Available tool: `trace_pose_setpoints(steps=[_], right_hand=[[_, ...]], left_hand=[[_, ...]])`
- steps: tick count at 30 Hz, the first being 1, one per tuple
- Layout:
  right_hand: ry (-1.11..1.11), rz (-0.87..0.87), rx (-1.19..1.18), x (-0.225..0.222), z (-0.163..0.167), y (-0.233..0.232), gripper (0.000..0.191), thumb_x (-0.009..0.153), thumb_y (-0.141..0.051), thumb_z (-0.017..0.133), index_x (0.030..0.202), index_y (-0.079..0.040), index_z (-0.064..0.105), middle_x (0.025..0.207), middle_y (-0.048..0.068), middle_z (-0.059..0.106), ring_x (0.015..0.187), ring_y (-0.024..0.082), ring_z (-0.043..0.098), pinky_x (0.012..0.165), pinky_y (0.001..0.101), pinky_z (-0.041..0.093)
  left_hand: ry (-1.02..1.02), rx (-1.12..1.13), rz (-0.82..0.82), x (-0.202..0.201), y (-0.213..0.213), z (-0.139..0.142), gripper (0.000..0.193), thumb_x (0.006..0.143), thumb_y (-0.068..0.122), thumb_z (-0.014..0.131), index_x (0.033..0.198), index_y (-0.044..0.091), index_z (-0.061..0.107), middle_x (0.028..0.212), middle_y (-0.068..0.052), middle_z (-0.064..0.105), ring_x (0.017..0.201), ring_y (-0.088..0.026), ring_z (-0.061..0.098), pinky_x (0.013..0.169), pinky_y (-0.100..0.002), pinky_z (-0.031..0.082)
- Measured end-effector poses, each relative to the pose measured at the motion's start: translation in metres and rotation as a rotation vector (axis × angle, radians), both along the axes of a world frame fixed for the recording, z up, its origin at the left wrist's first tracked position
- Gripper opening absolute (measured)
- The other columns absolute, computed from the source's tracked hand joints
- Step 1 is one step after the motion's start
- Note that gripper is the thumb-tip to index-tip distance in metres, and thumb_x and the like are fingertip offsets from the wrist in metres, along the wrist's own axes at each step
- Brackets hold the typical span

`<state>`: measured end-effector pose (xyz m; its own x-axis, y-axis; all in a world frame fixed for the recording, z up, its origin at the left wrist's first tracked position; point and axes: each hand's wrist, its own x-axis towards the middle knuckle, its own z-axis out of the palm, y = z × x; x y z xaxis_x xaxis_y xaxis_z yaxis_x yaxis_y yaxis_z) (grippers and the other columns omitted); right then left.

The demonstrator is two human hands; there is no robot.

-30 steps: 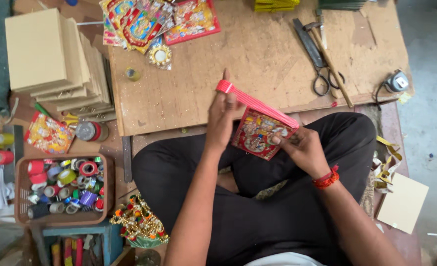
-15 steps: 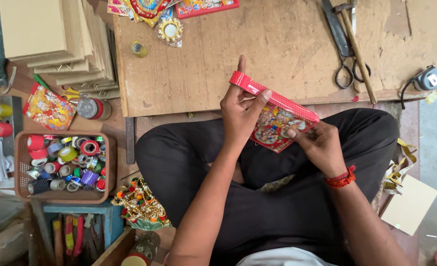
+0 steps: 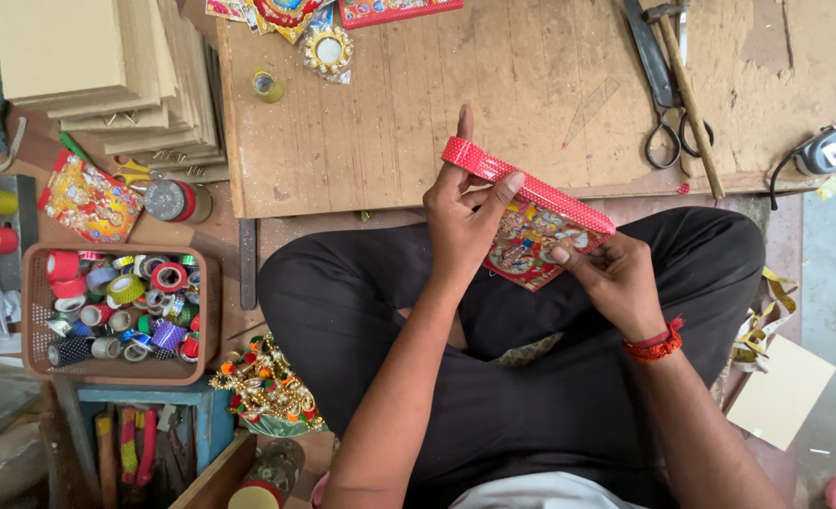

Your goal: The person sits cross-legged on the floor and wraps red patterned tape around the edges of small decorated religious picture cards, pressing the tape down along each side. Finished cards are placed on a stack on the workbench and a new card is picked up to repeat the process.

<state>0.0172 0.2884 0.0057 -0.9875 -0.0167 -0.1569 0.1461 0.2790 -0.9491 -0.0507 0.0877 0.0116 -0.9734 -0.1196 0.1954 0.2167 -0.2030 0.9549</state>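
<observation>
While the left hand [image 3: 465, 212] pinches one end of a red dotted strip [image 3: 526, 184] between thumb and fingers, the right hand [image 3: 611, 273] grips its other end along with a colourful printed card [image 3: 521, 247] beneath it. Both are held over the person's crossed legs, just at the near edge of the wooden tabletop [image 3: 531, 85], where scissors [image 3: 663, 104] lie well apart. A brown basket [image 3: 36, 311] of tape rolls stands to the left.

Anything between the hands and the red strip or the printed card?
Nothing visible. The left hand pinches the red strip at its upper end, the right hand holds its lower end against the printed card. Both are in direct contact above the lap.
</observation>
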Motion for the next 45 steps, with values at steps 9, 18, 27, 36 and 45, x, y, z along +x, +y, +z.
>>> trace_pose_setpoints(steps=[9, 18, 27, 36, 45], right_hand=[[0.023, 0.024, 0.006, 0.000, 0.005, -0.002, 0.031, 0.093, -0.010, 0.076, 0.119, 0.006, 0.069, 0.107, 0.007, 0.077, 0.095, 0.006, 0.067, 0.083, 0.0254, 0.057], [-0.024, -0.103, -0.110, -0.005, 0.028, 0.008, 0.031, 0.097, -0.017, 0.070, 0.120, 0.004, 0.069, 0.105, 0.007, 0.075, 0.093, 0.011, 0.072, 0.080, 0.0276, 0.061], [-0.228, 0.167, 0.181, -0.058, 0.076, 0.035, 0.027, 0.087, -0.007, 0.076, 0.111, 0.006, 0.074, 0.090, 0.009, 0.078, 0.077, 0.012, 0.072, 0.068, 0.0267, 0.060], [-0.138, 0.425, 0.160, -0.072, 0.090, 0.022, 0.046, 0.075, 0.000, 0.080, 0.120, 0.003, 0.068, 0.081, 0.000, 0.074, 0.074, 0.006, 0.068, 0.066, 0.0203, 0.053], [-0.074, 0.421, 0.379, -0.125, 0.061, -0.042, 0.030, 0.076, -0.016, 0.090, 0.094, 0.001, 0.073, 0.063, 0.001, 0.057, 0.055, 0.006, 0.046, 0.049, 0.0256, 0.031]], left_hand=[[0.028, -0.050, 0.034, 0.003, -0.003, -0.003, 0.079, 0.098, 0.018, 0.077, 0.164, 0.008, 0.034, 0.097, -0.002, 0.069, 0.090, -0.007, 0.071, 0.079, -0.025, 0.065], [0.086, -0.129, 0.128, 0.004, 0.003, -0.002, 0.075, 0.099, 0.016, 0.078, 0.162, 0.010, 0.038, 0.095, -0.003, 0.070, 0.088, -0.010, 0.074, 0.078, -0.027, 0.065], [0.141, -0.353, 0.181, 0.008, -0.004, 0.010, 0.069, 0.100, 0.014, 0.078, 0.159, 0.014, 0.043, 0.091, -0.009, 0.071, 0.076, -0.013, 0.073, 0.070, -0.029, 0.060], [0.118, -0.149, 0.121, 0.006, -0.006, 0.002, 0.072, 0.100, 0.017, 0.077, 0.162, 0.015, 0.039, 0.094, -0.005, 0.073, 0.080, -0.010, 0.074, 0.072, -0.026, 0.062], [-0.031, 0.266, -0.037, 0.002, -0.008, -0.010, 0.071, 0.104, 0.020, 0.071, 0.166, 0.008, 0.036, 0.099, 0.000, 0.067, 0.087, -0.006, 0.064, 0.080, -0.023, 0.056]])
